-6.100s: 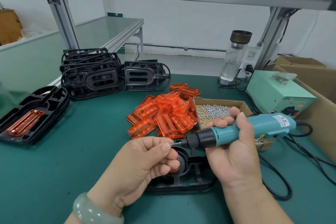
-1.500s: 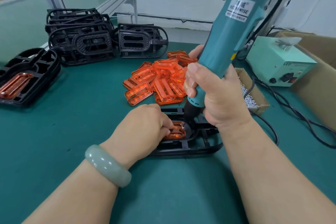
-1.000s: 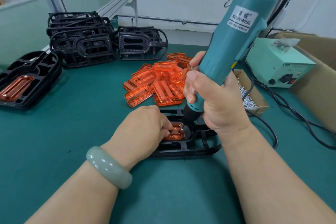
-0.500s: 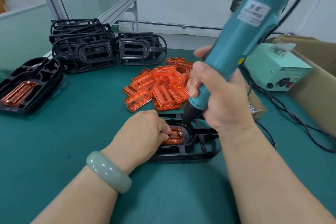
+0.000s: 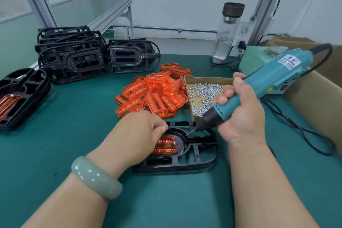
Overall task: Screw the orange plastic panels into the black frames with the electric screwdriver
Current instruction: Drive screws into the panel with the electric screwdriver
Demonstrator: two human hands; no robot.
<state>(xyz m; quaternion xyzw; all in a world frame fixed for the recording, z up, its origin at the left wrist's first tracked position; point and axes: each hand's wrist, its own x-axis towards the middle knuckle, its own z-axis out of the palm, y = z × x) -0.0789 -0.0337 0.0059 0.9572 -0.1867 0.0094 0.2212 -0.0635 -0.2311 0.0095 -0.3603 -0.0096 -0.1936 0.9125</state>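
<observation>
Head: tilted screwdriver (image 5: 277,77) in right grip (image 5: 240,114)

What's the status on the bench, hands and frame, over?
Right hand grips electric screwdriver, bit tilted, just off the panel. Left hand curled over orange panel seated in black frame, hold unclear. Nothing between bit and panel.

An orange ribbed panel (image 5: 165,146) sits in the oval recess of a black frame (image 5: 194,161) lying flat on the tabletop (image 5: 74,135), with the teal electric screwdriver (image 5: 268,83) slanting above it, loose panels (image 5: 157,94) heaped behind, and more frames (image 5: 74,57) stacked far left.
</observation>
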